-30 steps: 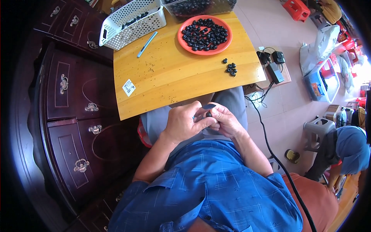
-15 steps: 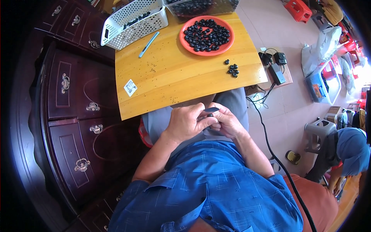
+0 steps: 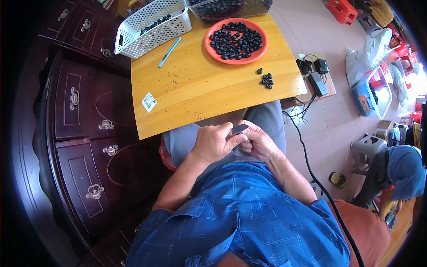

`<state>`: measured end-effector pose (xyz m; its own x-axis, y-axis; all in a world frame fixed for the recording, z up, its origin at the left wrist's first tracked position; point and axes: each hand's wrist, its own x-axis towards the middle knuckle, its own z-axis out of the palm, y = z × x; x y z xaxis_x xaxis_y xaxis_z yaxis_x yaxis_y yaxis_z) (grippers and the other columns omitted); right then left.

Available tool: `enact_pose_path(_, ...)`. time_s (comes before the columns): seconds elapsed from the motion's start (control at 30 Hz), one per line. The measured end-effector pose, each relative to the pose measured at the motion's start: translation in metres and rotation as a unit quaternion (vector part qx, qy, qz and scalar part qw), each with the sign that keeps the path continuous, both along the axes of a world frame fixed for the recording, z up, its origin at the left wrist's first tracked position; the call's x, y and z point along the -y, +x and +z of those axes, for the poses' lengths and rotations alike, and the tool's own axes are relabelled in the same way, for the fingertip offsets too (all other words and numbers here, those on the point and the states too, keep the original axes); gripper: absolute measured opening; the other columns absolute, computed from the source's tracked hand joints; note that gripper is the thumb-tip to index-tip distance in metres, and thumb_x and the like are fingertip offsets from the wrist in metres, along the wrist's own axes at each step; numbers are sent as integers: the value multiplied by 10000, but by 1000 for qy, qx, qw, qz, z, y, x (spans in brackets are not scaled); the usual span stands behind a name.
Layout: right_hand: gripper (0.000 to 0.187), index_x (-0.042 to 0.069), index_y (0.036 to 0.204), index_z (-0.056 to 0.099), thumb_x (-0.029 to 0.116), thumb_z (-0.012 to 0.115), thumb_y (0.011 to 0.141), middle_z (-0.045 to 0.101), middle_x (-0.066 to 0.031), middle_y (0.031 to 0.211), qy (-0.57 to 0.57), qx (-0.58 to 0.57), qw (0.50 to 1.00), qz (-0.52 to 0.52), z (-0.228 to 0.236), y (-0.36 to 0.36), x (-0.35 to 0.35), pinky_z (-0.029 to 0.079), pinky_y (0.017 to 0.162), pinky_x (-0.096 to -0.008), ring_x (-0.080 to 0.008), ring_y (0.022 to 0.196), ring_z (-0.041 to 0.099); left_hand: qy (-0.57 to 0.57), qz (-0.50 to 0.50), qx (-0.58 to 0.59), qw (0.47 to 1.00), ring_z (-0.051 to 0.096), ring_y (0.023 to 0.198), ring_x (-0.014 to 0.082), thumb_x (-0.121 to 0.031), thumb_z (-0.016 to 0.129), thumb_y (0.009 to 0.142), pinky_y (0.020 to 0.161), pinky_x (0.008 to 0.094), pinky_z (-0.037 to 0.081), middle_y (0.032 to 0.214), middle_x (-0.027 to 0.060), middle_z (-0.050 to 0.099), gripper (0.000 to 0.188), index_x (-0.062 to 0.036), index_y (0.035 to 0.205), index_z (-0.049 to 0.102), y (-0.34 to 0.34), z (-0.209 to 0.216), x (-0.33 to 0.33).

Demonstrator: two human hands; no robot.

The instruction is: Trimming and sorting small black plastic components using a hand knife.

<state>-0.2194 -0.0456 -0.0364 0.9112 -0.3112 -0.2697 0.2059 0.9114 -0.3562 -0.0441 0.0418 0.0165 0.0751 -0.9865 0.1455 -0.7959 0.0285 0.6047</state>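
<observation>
Over my lap, just in front of the table's near edge, my two hands meet. My left hand point(image 3: 213, 143) is closed, its thumb and index finger pinching at the left end of a short dark blade point(image 3: 240, 129). The blade's other end lies over the index finger of my right hand point(image 3: 259, 143). That hand is closed too, fingers curled below the blade; what they grip is hidden. Beyond, on the wooden table point(image 3: 200, 89), an orange-red plate point(image 3: 207, 49) carries many small black ring-shaped beads point(image 3: 235, 41). Several loose beads point(image 3: 267, 81) lie to the plate's near right.
A white perforated basket point(image 3: 153, 33) and a clear tub point(image 3: 229, 10), both with black beads, stand at the far side. A teal pen-like tool point(image 3: 170, 52) lies nearby. Dark drawers point(image 3: 84, 129) flank the left; a black cable point(image 3: 307, 162) runs right. Another person point(image 3: 402, 173) bends at far right.
The blade has tilted, its right end raised and more of its flat face showing, and shifted slightly left. My hands stay nearly in place. The other person's hand at right has moved.
</observation>
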Motion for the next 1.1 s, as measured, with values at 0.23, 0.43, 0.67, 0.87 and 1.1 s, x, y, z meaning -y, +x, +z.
enact_pose_path(0.23,113,128,1024,568,214,581,1096,514,51,767,-2,3,1000,-28,-7,5,-4,345,524,-203,-40,594,413,17,35,-25,999,681,577,351,-553,718,949,510,452,513,592,106,637,548,-81,710,574,-6,-6,-1)
enact_pose_path(0.43,181,97,1042,579,272,584,1089,540,20,791,-14,-12,999,-49,4,9,-5,370,533,-223,-61,614,445,-2,30,-97,995,665,558,332,-516,735,954,518,437,506,601,123,620,540,-65,709,566,-4,-2,-1)
enact_pose_path(0.67,274,41,1098,595,311,547,1087,608,-62,886,-33,11,996,-86,4,-3,23,446,528,-248,-140,637,538,99,28,-585,804,425,525,38,-527,558,1084,480,205,344,649,-35,490,492,-100,842,530,11,-16,-18)
enact_pose_path(0.87,272,71,1053,622,327,543,1101,530,9,826,-108,-101,980,-130,10,-15,54,328,487,-212,-66,597,411,119,31,-621,774,429,508,50,-447,573,1097,462,210,349,642,-20,487,440,-111,820,512,9,-22,-25)
enact_pose_path(1.1,90,85,994,721,170,727,965,549,-20,627,-643,-456,571,-231,32,-8,86,446,538,-321,-141,541,537,149,39,-609,778,436,512,26,-306,718,1036,458,216,335,637,-49,511,354,-122,792,540,-6,-31,-30)
